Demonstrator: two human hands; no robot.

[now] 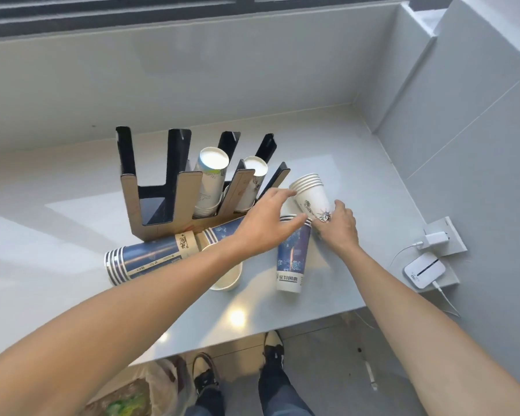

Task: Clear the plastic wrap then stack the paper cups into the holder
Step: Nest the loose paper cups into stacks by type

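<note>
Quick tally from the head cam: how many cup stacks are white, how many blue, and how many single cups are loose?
White stacks: 3, two in the holder at and, one at the right hand at
Blue stacks: 3
Loose single cups: 1
Total: 7

There is only one view, from a camera on the person's head. It looks forward and steeply down over both forearms, close to the grey counter (327, 139), with wide-angle bending at the edges. The right hand (339, 225) on the white cup stack (312, 195) lies a little right of centre; the shoes (272, 352) show at the bottom
</note>
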